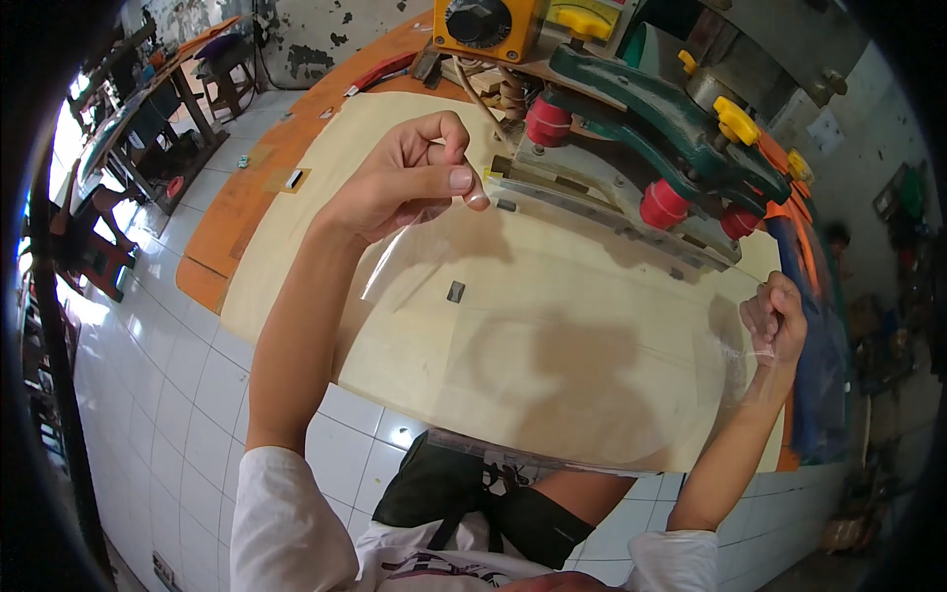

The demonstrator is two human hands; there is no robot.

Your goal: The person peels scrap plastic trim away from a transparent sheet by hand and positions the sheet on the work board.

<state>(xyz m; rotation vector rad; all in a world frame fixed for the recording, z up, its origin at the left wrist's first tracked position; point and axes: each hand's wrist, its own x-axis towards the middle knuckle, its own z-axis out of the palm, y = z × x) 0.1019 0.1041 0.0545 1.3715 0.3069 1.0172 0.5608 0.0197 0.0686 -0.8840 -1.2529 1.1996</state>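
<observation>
A clear plastic sheet (pixel 393 259) stretches between my two hands above a cream-coloured board. My left hand (pixel 419 178) pinches the sheet's far left corner between thumb and fingers. At the right, my right hand (pixel 776 321) is closed on the sheet's other side, its fingers curled inward. The near part of the sheet hangs low over the board's front edge, close to my lap. Just beyond the sheet stands a green press head (pixel 641 123) with red knobs and a metal bar (pixel 602 202) along its bottom.
The cream board (pixel 296 227) lies on an orange-brown table (pixel 212 242). Small dark blocks (pixel 456 291) sit on it. Behind are a yellow box with a black dial (pixel 480 22) and a red-handled tool (pixel 383 72). Blue plastic (pixel 817 365) hangs at the right edge.
</observation>
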